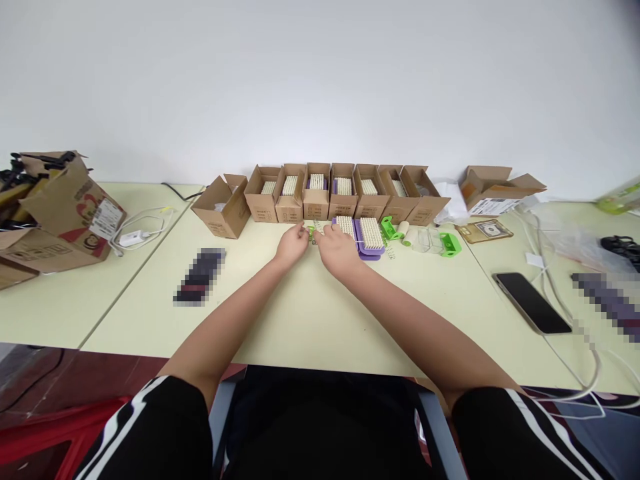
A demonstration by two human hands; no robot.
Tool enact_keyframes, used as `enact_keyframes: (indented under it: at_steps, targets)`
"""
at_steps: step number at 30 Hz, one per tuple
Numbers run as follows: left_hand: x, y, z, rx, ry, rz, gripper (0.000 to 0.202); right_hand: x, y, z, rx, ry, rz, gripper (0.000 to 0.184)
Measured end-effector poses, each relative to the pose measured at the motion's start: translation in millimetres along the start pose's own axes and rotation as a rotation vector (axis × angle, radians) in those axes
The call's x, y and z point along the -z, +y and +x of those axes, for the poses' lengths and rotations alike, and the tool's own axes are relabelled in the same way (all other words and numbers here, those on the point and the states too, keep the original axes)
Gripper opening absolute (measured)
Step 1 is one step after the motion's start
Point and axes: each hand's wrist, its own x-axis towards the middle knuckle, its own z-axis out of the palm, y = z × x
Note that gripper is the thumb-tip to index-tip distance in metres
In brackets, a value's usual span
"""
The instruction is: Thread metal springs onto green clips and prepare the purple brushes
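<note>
Both hands reach to the far middle of the pale table [310, 313]. My left hand [291, 245] and my right hand [336, 248] are closed in a pinch on a small green part with a metal spring [313, 232] held between them. Just right of my right hand lie two purple brushes with cream bristles [371, 237], bristles up. Further right are green plastic pieces [388, 228], a white roller [404, 232], a loose spring [389, 251] and another green piece [450, 243].
A row of open cardboard boxes [343, 190] holding brushes lines the wall. A separate open box [223, 205] stands left, larger boxes [60, 213] far left, a white charger [131, 238], a phone [531, 301] and cables [555, 293] on the right.
</note>
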Motion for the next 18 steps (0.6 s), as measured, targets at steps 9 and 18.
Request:
enact_keyframes:
  at_steps: [9,18]
  targets:
    - [-22.6,1.4,-15.4,-0.132,-0.164,0.047,0.023,13.6,64.9,-104.9,-0.065,0.481,0.25,0.032]
    - [-36.2,6.3,11.9,-0.096,-0.093,0.313,0.017,-17.6,173.0,-171.3,-0.389,0.537,0.248,0.034]
